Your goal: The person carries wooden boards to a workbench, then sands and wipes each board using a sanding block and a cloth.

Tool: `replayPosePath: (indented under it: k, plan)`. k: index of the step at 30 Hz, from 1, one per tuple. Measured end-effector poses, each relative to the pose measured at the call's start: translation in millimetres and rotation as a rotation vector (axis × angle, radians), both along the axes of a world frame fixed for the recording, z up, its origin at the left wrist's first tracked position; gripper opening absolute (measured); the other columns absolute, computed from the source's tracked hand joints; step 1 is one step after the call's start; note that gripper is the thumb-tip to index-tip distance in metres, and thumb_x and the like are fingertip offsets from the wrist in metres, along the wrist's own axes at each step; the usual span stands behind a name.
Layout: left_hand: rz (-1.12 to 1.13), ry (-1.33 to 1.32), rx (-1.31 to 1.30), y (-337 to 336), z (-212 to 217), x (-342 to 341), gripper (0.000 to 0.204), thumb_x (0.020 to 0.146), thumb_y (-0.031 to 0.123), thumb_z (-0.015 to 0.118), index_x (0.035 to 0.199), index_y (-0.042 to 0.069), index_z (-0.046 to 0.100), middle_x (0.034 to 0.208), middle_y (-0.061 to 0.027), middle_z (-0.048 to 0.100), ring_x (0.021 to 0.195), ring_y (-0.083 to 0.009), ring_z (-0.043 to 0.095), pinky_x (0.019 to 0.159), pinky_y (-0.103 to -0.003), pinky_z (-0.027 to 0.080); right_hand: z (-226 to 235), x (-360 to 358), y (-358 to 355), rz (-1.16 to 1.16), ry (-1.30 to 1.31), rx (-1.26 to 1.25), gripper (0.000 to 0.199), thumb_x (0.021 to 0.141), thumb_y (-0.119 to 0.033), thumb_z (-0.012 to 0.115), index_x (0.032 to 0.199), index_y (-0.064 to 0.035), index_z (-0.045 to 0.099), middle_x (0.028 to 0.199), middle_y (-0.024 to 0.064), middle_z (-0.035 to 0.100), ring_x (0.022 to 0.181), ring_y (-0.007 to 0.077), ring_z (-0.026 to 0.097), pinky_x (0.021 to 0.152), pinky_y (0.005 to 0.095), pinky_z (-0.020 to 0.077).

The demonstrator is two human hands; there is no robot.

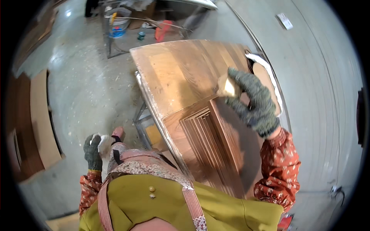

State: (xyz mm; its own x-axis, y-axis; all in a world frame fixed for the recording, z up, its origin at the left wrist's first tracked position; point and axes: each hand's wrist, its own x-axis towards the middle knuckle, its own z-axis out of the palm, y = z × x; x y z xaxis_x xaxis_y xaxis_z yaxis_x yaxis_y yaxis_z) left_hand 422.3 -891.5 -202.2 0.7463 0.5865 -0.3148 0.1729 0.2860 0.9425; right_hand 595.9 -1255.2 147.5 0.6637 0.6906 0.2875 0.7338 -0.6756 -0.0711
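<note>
My right hand (pixel 254 101), in a grey-green knit glove, is closed on a small pale tan block (pixel 228 85) with a bright face. It is over the wooden tabletop (pixel 165 73), beside a stack of brown wood boards (pixel 214 142). I cannot tell whether the block touches the wood. Low at my left side, my gloved left hand (pixel 92 152) is closed on a crumpled white cloth-like piece (pixel 103 144), apart from the table. The glove hides part of that piece.
A white-edged item (pixel 269 77) lies at the table's right end near the grey wall (pixel 320 88). Behind stands a metal-framed bench with a bucket (pixel 118 25) and a green bottle (pixel 142 32) under it. Brown boards (pixel 38 119) lean at far left.
</note>
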Motion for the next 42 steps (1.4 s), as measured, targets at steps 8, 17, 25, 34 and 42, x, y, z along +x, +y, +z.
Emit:
replayPosePath:
  k: [8,17,25,34,42]
  plan:
    - [-0.725,-0.279,0.069,-2.5,132.1,217.7,0.028,0.086,0.022,0.060,0.106,0.001,0.061,0.093,-0.0042,0.062,0.086,-0.0131,0.056,0.077,-0.027,0.046,-1.6,6.7,6.7,-0.351,-0.030,-0.076,0.050,0.078,-0.012,0.068,0.126,-0.0056,0.052,0.118,0.0149,0.058,0.106,0.0308,0.056,0.092,0.0390,0.0440]
    - [-1.063,-0.414,-0.031,-31.2,144.2,287.0,0.035,0.081,0.022,0.068,0.108,0.001,0.060,0.099,-0.0067,0.063,0.091,-0.0151,0.057,0.080,-0.028,0.046,1.6,-18.5,61.2,-0.693,-0.077,-0.077,0.051,0.077,-0.016,0.070,0.123,-0.0044,0.052,0.108,0.0149,0.060,0.097,0.0294,0.059,0.083,0.0393,0.0481]
    - [-1.124,-0.365,-0.089,-35.4,146.2,285.3,0.029,0.080,0.011,0.065,0.106,-0.001,0.061,0.101,-0.0095,0.063,0.091,-0.0175,0.058,0.081,-0.031,0.046,-2.3,81.2,-20.8,-0.908,0.079,-0.110,0.048,0.082,-0.030,0.064,0.120,-0.0009,0.055,0.107,0.0173,0.062,0.097,0.0325,0.059,0.085,0.0393,0.0465]
    - [-1.135,-0.629,0.105,-51.8,212.5,304.1,0.035,0.081,0.007,0.061,0.115,0.000,0.057,0.112,-0.0144,0.061,0.104,-0.0222,0.057,0.089,-0.035,0.046,17.1,83.9,-96.7,-1.090,0.104,0.318,0.062,0.076,-0.033,0.072,0.127,-0.0037,0.051,0.115,0.0152,0.062,0.102,0.0235,0.061,0.089,0.0315,0.0467]
    - [-1.238,-1.821,0.432,-217.9,314.9,273.5,0.031,0.088,0.023,0.055,0.108,-0.001,0.057,0.097,-0.0137,0.058,0.081,-0.0192,0.055,0.067,-0.032,0.047,10.6,-109.8,-99.0,-1.269,-0.045,1.090,0.053,0.082,-0.016,0.068,0.128,-0.0005,0.047,0.108,0.0093,0.060,0.094,0.0159,0.059,0.077,0.0284,0.0496]
